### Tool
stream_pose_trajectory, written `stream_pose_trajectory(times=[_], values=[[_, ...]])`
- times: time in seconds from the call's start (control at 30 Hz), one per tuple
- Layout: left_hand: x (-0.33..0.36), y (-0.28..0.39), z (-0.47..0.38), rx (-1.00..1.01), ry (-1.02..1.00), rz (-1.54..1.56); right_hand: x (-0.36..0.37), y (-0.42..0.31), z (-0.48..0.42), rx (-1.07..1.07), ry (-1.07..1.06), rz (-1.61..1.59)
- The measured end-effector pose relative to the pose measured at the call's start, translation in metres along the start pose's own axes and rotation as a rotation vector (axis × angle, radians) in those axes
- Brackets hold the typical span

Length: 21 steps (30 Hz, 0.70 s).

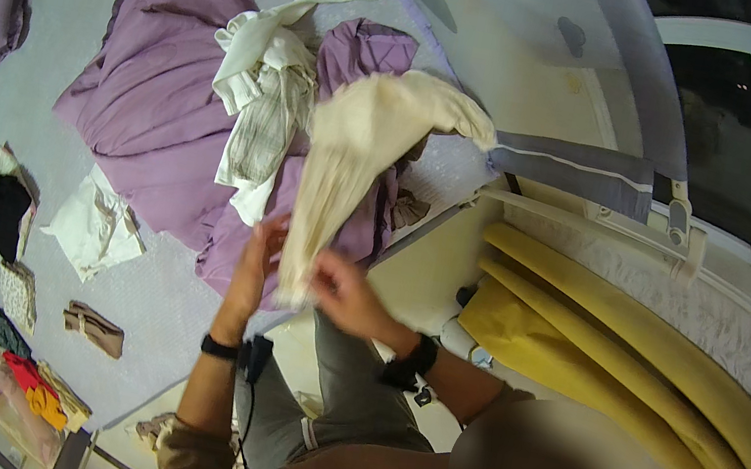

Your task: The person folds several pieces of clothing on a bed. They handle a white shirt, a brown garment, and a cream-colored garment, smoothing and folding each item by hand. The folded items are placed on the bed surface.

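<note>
A long cream garment [353, 148], blurred by movement, stretches over the bedding with its narrow end near my hands. My left hand [252, 269] is on the left of that end, fingers extended and apart; the fingertips come close to the cloth. Curled and blurred, my right hand [345, 297] meets the garment's right edge, where the fingers appear to pinch it. Left of the cream garment lies a crumpled white garment [250, 152] with a greyish patterned part. Both rest on a rumpled purple quilt [162, 76].
A white folded cloth [96, 227], a black garment [4, 214] and a brown folded cloth [94, 328] lie on the bed [156, 324]. Red clothing [23, 372] is near its left edge. A bed rail [566, 219] and yellow curtain-like fabric [596, 349] stand right.
</note>
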<state>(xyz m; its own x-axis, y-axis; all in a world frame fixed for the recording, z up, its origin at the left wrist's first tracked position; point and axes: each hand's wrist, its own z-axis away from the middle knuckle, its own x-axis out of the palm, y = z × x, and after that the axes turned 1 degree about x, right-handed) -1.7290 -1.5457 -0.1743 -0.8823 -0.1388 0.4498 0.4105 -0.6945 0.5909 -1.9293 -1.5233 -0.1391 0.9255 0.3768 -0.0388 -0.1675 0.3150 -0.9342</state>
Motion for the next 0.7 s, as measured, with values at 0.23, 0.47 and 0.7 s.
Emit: stream_pose_trajectory(times=[0.23, 0.47, 0.7], values=[[0.012, -0.031, -0.06, -0.025, 0.155, -0.053, 0.011, 0.037, 0.069, 0.301, -0.566, 0.457], [-0.001, -0.082, 0.033, 0.557, 0.16, -0.635, -0.09, 0.022, -0.04, -0.253, 0.225, 0.903], [-0.05, -0.03, 0.145, 0.808, -0.022, -1.274, -0.073, 0.0, -0.082, -0.515, -0.302, 1.017]])
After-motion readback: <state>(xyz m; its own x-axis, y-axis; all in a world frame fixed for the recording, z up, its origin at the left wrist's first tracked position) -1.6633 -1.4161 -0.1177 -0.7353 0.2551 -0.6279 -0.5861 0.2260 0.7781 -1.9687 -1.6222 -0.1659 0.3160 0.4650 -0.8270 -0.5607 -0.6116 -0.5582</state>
